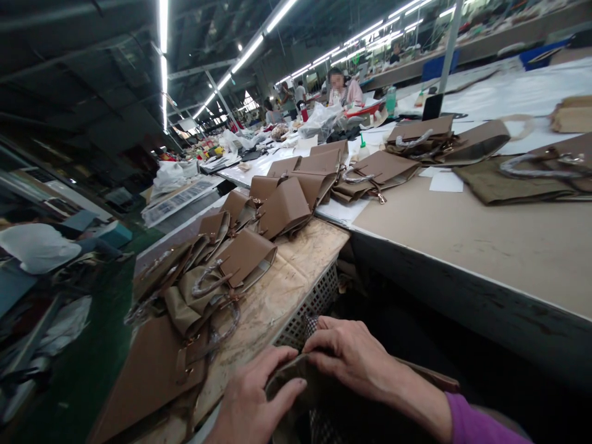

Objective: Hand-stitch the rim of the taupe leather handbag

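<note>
At the bottom of the view a handbag [300, 370] lies in my lap, its dark olive lining facing up and much of it in shadow. My left hand [259, 394] grips its left edge, the thumb on the inner side and the fingers curled outside. With bent fingers, my right hand [354, 357] pinches the far edge, close to the left fingertips. A strip of checked cloth [311, 325] shows beside the right fingers. Whether a small part sits between the right fingertips is hidden.
Several brown handbags [284, 206] with wrapped handles crowd the wooden bench [296, 259] on the left. More bags [382, 166] lie on the paper-covered table [462, 240] at right. A plastic crate [314, 302] stands under the bench. Other people [345, 89] sit farther off.
</note>
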{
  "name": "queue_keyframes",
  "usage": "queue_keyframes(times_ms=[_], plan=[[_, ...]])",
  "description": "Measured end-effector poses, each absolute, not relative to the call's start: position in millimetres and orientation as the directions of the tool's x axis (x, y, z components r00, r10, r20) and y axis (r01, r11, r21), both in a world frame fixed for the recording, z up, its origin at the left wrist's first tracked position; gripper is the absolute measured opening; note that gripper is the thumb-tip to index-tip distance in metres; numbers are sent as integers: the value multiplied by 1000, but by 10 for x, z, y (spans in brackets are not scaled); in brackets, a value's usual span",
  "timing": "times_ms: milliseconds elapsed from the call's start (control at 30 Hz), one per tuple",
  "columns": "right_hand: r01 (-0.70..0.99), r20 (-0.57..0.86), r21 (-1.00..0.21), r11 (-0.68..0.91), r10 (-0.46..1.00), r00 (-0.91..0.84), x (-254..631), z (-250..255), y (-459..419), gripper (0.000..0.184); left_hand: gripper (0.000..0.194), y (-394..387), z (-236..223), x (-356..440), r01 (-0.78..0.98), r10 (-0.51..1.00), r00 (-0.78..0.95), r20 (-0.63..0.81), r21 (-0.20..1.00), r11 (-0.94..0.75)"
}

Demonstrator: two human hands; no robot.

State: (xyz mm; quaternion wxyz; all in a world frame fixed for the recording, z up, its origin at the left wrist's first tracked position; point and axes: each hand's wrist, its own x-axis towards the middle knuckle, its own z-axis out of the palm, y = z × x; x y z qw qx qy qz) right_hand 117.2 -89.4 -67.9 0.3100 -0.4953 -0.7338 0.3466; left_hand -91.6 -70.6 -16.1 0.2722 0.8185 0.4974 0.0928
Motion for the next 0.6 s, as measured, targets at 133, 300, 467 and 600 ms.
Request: queue_keyframes(times_ms=[133,300,467,600], plan=[[517,123,-812,271,945,-302,1142,-694,-911,12,16,-703,-206,-896,739,800,596,-68,436,-514],[529,127,-800,283,942,-311,1148,-704,-902,10,19,-713,-367,-891,711,834,550,28,508,-486],[464,115,-834,300,916,-385,1237,-699,-840,14,23,-659,-353,-832,732,902,350,-253,674,-95],[467,66,-840,277,905,-419,1406,-693,-884,25,24,-550,-184,-850,735,818,417,-397,676,-47]])
